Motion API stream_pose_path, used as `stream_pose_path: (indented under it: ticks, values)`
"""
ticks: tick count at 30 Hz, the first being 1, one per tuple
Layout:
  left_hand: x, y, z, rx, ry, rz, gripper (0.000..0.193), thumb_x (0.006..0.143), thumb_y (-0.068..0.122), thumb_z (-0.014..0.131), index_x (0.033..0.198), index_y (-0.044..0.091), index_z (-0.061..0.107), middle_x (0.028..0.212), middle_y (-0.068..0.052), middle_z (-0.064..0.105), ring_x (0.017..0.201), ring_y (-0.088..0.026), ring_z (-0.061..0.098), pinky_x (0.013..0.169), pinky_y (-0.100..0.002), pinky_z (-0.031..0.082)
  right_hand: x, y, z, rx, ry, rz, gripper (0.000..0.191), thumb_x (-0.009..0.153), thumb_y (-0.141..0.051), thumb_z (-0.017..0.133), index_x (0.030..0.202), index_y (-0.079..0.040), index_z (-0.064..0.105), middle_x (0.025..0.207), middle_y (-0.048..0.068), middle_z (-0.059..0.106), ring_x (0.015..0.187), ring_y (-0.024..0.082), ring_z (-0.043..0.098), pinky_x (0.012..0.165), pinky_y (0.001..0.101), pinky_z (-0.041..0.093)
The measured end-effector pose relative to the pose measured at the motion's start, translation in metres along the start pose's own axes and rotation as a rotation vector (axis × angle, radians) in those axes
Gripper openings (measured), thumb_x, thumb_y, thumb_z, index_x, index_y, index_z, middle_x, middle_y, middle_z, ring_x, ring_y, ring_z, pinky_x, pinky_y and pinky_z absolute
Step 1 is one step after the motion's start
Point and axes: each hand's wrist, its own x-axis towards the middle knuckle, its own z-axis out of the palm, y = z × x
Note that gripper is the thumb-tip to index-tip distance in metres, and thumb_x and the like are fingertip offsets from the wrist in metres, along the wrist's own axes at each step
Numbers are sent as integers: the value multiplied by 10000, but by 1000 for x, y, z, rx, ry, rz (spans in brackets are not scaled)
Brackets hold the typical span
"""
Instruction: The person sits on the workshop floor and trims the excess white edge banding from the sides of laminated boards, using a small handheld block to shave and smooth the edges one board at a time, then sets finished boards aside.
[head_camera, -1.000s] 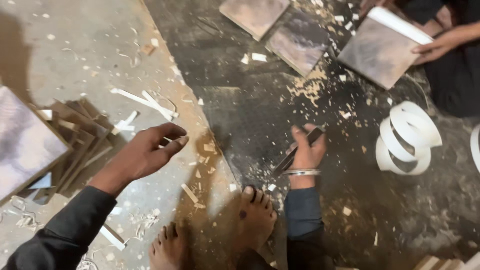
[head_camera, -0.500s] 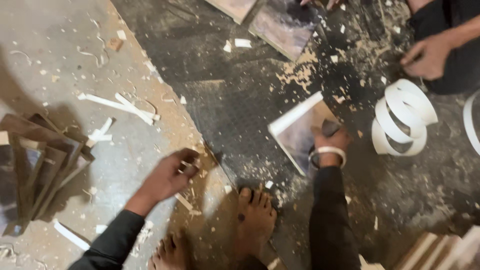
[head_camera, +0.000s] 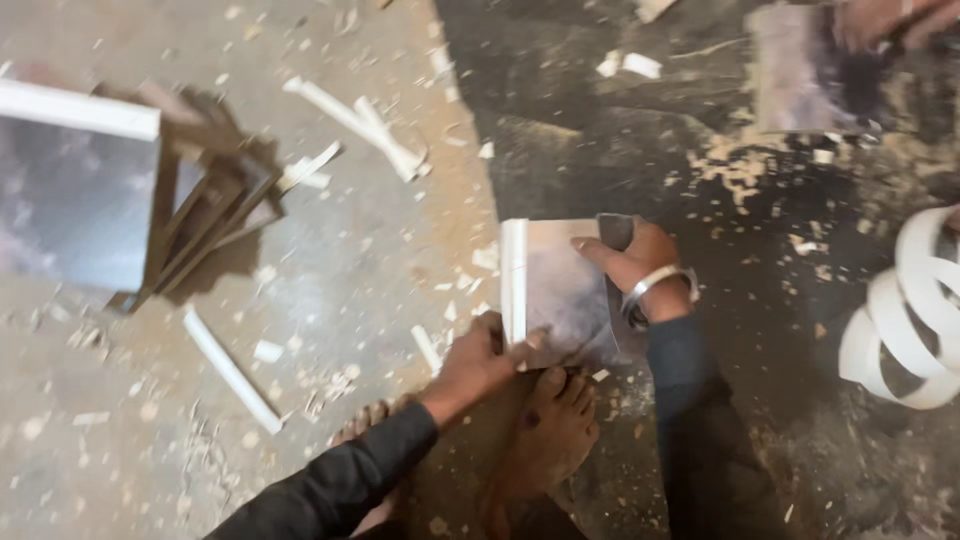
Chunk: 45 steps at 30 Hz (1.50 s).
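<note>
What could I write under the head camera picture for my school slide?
Both hands, left hand and right hand, grip a small white-edged panel above bare feet on a chip-strewn floor.

A floor-level woodworking workshop: wood shavings (head_camera: 745, 165), stacked laminated panels (head_camera: 130, 200), white edge-banding coil (head_camera: 910, 320).
</note>
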Motion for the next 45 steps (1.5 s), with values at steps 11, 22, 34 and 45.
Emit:
stream_pose_path:
  ticks: [11, 22, 34, 45]
  values:
    - [-12, 3, -48, -355, 275, -18, 470, 790, 268, 784, 1132, 18, 581, 929, -152, 738, 834, -259, 744, 729, -399, 622, 4, -37, 43, -222, 206, -512, 922, 569, -488, 969, 1296, -26, 640, 1204, 241, 569, 909, 428, 662, 733, 504, 570]
    - [84, 48, -139, -381, 618, 374, 892, 746, 303, 901, 1380, -26, 366, 1299, -198, 546, 1150, -278, 615, 959, -396, 550, -27, -28, 36, 13, -320, 12, 562, 656, -415, 915, 1059, -90, 698, 1014, 100, 773, 910, 233, 753, 810, 347, 592]
    - [85, 27, -110, 467, 793, 498, 792, 812, 522, 891, 1184, -101, 575, 1198, -267, 475, 1103, -432, 471, 937, -538, 386, -9, 31, 17, 388, -111, -250, 310, 1014, -144, 670, 1315, -78, 629, 1081, 25, 708, 939, 103, 658, 817, 285, 551]
    - [115, 53, -142, 329, 344, 521, 709, 842, 390, 876, 1196, -93, 498, 1036, -311, 668, 1009, -486, 673, 841, -493, 540, 13, 32, 20, 357, -171, -182, 357, 907, -6, 671, 1250, -106, 672, 783, -48, 645, 685, 42, 562, 581, 225, 471]
